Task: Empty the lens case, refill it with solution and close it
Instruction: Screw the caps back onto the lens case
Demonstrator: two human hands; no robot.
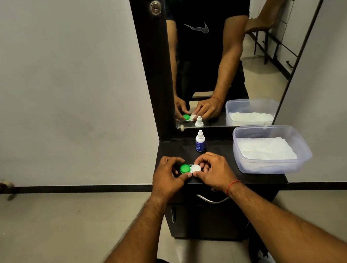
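Two hands at the lens case (190, 169), which lies flat on the near left part of the dark bench (218, 147), close to its front edge. Case: green cap (184, 168) on the left well, white cap (196, 168) on the right well, both seated. Left hand (167, 175): fingers curled over the green-cap end, thumb against the near side, gripping the case. Right hand (214, 171): thumb and fingers pinch around the white cap; red thread (233, 185) on that wrist. The thumb tips of the two hands nearly meet at the near edge of the case. Solution bottle (200, 142): small, white with blue label, upright, nozzle cap on, standing behind the case and apart from it, near the mirror (222, 44). Clear plastic tub (274, 168) at the right end of the bench, lined with white tissue (266, 148), well apart from the hands. Curved metal drawer handle (213, 200) below the bench edge.
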